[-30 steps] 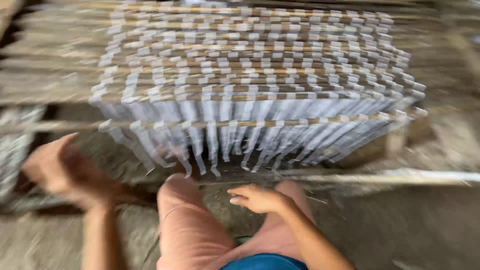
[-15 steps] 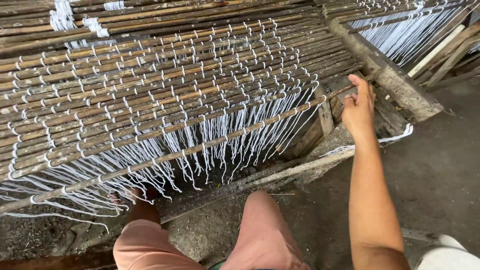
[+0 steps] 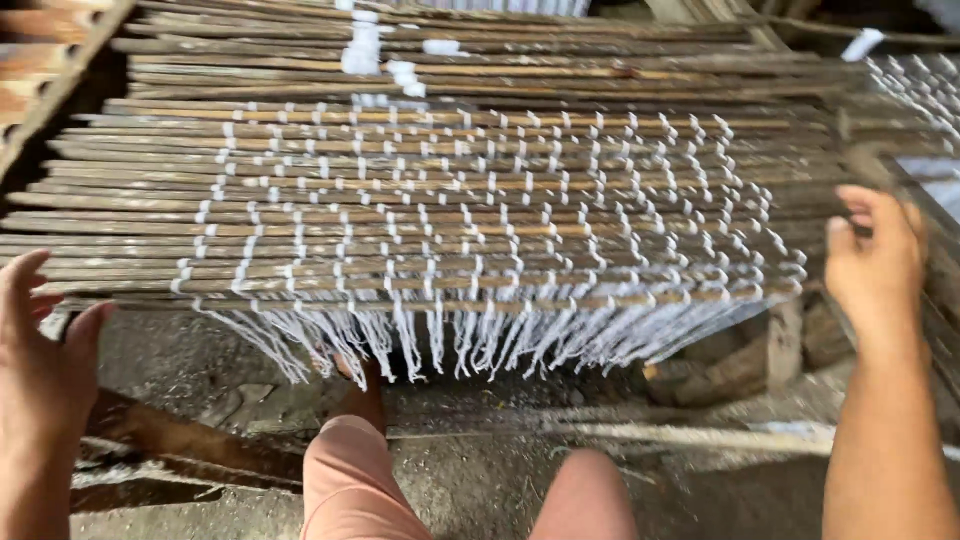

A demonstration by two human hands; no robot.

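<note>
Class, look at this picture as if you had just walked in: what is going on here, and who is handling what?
A person sits before a low rack of long bamboo sticks bound in rows with white string whose loose ends hang off the front edge. The left hand is open beside the rack's left end, touching nothing. The right hand is raised at the right end, fingers curled, empty as far as can be seen. The knees in pink shorts point at the rack.

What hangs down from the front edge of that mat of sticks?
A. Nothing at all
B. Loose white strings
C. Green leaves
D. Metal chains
B: loose white strings dangle in a fringe below the front edge of the bamboo stick mat, between the open left hand and right hand, neither of which holds anything.
</note>
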